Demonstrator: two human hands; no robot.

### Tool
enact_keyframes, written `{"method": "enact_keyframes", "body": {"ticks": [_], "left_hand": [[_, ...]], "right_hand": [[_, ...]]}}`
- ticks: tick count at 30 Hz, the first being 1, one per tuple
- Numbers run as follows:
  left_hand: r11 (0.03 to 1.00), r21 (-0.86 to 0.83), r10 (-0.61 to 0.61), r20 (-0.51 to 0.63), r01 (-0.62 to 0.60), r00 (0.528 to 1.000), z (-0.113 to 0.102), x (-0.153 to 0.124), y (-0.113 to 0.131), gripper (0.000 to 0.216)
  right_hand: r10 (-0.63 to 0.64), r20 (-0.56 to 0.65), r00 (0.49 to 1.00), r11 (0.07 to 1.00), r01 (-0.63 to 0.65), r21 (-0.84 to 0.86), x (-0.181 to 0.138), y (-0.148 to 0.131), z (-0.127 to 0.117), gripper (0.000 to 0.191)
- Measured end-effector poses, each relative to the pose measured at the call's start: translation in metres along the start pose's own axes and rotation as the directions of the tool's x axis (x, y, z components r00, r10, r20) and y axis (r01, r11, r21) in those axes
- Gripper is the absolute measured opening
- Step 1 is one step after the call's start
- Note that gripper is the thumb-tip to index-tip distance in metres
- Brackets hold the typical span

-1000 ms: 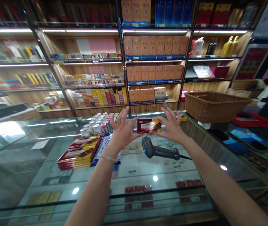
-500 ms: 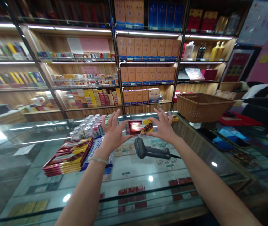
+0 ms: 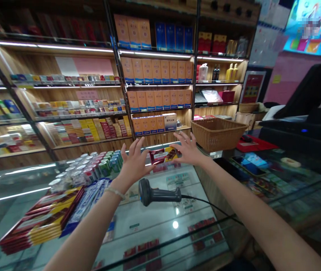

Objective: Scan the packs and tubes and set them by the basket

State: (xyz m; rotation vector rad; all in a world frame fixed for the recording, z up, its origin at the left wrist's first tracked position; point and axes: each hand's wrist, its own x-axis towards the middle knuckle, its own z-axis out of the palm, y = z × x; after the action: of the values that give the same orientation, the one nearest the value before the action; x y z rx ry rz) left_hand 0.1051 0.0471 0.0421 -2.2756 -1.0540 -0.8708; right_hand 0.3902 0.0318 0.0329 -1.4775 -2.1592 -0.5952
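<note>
Together, left hand [image 3: 134, 162] and right hand [image 3: 191, 152] pinch a flat, glossy, rectangular packet [image 3: 159, 156] by its ends.

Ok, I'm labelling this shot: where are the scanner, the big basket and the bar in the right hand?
Scanner [image 3: 161, 195]: head view, on its handle.
Big basket [image 3: 219, 140]: head view, on its front wall.
Bar [image 3: 162, 156]: head view, mid-wrapper.

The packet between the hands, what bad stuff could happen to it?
The red and yellow packet might slip, since the left hand and right hand seem to grip only its ends. If dropped, it could hit the glass counter. The right forearm might also snag the scanner cable, which runs toward it.
</note>
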Motion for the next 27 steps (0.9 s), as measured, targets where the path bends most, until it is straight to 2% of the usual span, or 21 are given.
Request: {"method": "enact_keyframes", "body": {"ticks": [4,7,11,15,18,22,27], "left_hand": [[0.999,-0.042,0.034,0.011,-0.033,0.999,0.024,0.028,0.025,0.044],[0.997,-0.066,0.049,0.061,-0.045,0.997,0.04,0.045,0.046,0.045],[0.989,-0.121,0.096,0.121,-0.081,0.988,0.058,0.057,0.068,0.046],[0.987,-0.119,0.125,0.169,-0.106,0.978,0.076,0.066,0.078,0.045],[0.992,-0.078,0.111,0.217,-0.096,0.97,0.09,0.079,0.077,0.047],[0.999,-0.018,0.044,0.28,-0.041,0.959,0.107,0.105,0.071,0.05],[0.998,0.045,-0.065,0.404,0.051,0.912,0.124,0.128,0.065,0.056]], "right_hand": [[0.021,0.047,0.999,0.999,-0.019,-0.041,-0.011,0.038,-0.007,0.07],[0.028,0.082,0.996,0.997,-0.023,-0.072,-0.021,0.062,-0.013,0.067],[0.009,0.127,0.992,0.995,0.003,-0.096,-0.033,0.086,-0.012,0.064],[-0.006,0.159,0.987,0.994,0.024,-0.111,-0.037,0.105,-0.003,0.063],[-0.028,0.168,0.985,0.988,0.053,-0.146,-0.027,0.117,0.004,0.061],[-0.082,0.2,0.976,0.964,0.128,-0.231,0.002,0.133,0.014,0.061],[-0.087,0.31,0.947,0.925,0.192,-0.327,0.036,0.148,0.039,0.065]]}}
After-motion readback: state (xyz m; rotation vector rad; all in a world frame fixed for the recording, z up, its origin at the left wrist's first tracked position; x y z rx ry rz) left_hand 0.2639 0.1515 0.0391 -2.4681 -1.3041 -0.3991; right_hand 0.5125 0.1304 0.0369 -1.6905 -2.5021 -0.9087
